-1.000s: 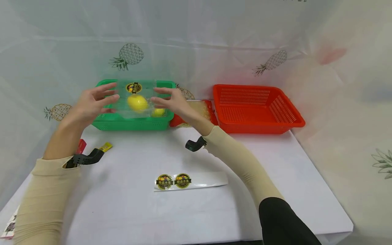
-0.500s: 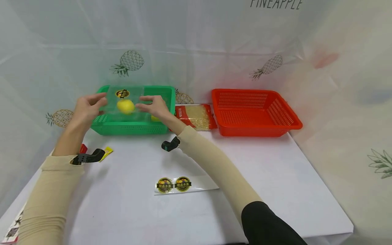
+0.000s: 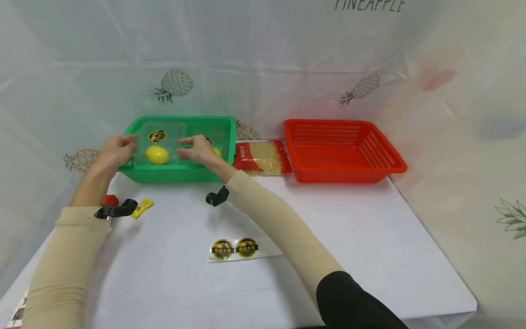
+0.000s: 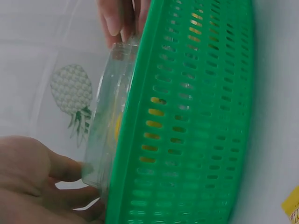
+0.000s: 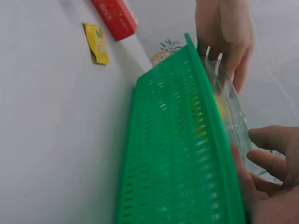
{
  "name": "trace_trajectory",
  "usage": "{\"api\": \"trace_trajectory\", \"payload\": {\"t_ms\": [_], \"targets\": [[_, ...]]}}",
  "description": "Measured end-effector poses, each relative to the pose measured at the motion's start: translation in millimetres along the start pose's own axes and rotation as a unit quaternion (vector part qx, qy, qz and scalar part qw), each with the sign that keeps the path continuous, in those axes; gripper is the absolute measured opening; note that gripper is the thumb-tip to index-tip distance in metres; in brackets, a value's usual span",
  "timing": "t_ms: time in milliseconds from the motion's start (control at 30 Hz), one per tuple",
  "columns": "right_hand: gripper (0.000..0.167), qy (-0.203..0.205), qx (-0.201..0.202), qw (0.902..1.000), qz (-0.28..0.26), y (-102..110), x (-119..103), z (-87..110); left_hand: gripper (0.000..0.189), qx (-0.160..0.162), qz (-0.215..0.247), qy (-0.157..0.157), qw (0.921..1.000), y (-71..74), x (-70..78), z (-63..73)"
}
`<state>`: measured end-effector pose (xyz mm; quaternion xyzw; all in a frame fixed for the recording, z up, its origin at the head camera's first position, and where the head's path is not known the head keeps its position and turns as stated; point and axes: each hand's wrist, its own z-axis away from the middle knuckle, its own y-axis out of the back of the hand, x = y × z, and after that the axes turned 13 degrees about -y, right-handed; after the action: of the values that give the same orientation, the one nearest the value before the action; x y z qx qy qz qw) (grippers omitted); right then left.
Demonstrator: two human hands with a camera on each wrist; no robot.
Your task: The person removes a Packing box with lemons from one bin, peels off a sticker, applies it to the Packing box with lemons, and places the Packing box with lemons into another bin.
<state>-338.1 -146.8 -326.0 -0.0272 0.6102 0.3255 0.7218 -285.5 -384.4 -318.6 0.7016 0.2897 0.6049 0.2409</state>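
Observation:
A clear plastic fruit box with a round black-and-gold sticker on its lid and a yellow lemon inside is at the left part of the green basket. My left hand holds the box's left end, thumb on the lid edge and fingers lower down. At the opposite end my right hand grips it by the edge. In the left wrist view the box stands partly above the basket rim, its lower part hidden behind the wall. Another clear box with a lemon sits at the basket's right.
A red basket stands at the back right, with a red-and-clear food packet between the baskets. A sticker strip lies on the white table. Near the left wrist are a yellow sachet and a red box.
Both hands have carried the fruit box left and down, from above the green basket into its left part. The second box and the food packet now show more.

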Motion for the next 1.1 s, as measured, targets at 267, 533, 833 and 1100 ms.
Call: {"api": "trace_trajectory", "payload": {"t_ms": [267, 533, 833, 1100], "targets": [[0.044, -0.026, 0.013, 0.9987, 0.043, -8, 1, -4.5, 0.054, -0.037, 0.004, -0.003, 0.9993, -3.2, -6.3, -5.4], [0.043, -0.054, 0.022, 0.9959, 0.069, -9, -4, -8.8, 0.059, -0.098, -0.002, 0.015, 0.9951, -1.9, -6.4, -14.6], [0.045, -0.065, 0.02, 0.9917, 0.109, -17, -8, -15.1, 0.057, -0.142, -0.002, 0.039, 0.9891, 2.9, -16.4, -22.7], [0.046, -0.076, 0.015, 0.9889, 0.127, -21, -11, -21.3, 0.057, -0.176, 0.003, 0.046, 0.9833, 5.6, -18.9, -29.4]]}}
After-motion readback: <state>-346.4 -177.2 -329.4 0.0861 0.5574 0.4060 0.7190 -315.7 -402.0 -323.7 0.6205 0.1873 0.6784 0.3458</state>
